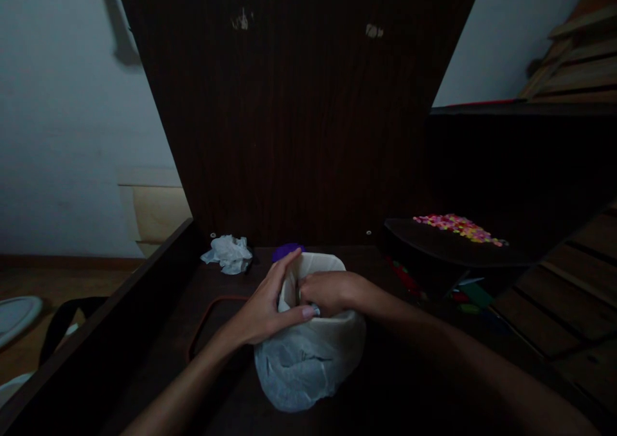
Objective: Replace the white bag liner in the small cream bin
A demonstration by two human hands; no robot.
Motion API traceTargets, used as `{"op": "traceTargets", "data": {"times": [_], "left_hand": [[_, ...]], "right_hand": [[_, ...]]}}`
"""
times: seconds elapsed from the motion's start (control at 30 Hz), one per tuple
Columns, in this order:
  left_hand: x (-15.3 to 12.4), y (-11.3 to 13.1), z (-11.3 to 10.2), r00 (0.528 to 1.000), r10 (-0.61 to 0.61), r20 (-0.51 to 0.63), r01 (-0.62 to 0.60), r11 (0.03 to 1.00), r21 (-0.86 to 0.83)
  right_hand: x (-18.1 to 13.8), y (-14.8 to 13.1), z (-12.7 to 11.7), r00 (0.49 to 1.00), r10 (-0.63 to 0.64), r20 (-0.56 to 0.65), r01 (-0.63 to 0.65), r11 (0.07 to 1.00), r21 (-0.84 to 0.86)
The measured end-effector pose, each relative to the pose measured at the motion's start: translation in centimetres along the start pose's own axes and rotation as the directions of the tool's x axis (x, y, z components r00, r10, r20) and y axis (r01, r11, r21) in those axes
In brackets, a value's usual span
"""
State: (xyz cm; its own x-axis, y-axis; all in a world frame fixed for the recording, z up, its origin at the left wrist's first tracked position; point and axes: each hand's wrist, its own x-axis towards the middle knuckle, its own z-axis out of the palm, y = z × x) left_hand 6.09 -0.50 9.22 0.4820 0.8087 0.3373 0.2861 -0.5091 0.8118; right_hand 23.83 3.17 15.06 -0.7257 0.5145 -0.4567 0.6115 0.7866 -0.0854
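A small bin (332,260) lined with a whitish plastic bag (308,365) stands on the dark wooden surface. The bag is folded over the rim and hangs loosely down the outside. At the left of the rim, my left hand (274,301) grips the bin, its thumb across the front edge and its fingers along the left side. My right hand (325,291) reaches over the right rim into the mouth of the bin. Its fingertips are hidden inside, so I cannot see what they touch.
A crumpled whitish plastic bag (229,254) lies behind on the left. A purple object (288,251) is partly hidden behind the bin. An orange-brown band or frame (207,314) lies left. Colourful small pieces (460,227) sit on a dark shelf (434,243) at right. A dark panel (289,114) rises behind.
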Motion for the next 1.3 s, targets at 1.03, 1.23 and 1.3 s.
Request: {"op": "traceTargets", "data": {"times": [1.03,1.23,1.3], "left_hand": [[-7.4,-2.5,4.0,0.96,0.026,-0.279,0.051,0.964,0.263],[-8.4,-2.6,4.0,0.944,0.214,-0.252,-0.078,0.885,0.459],[-8.4,-2.6,3.8,0.955,0.232,-0.185,-0.104,0.845,0.525]], "right_hand": [[-9.8,2.4,3.9,0.441,0.506,-0.741,-0.051,0.839,0.542],[-8.4,2.9,11.5,0.748,0.527,-0.403,-0.058,0.657,0.752],[-7.7,2.8,13.0,0.77,0.511,-0.382,-0.16,0.735,0.659]]}}
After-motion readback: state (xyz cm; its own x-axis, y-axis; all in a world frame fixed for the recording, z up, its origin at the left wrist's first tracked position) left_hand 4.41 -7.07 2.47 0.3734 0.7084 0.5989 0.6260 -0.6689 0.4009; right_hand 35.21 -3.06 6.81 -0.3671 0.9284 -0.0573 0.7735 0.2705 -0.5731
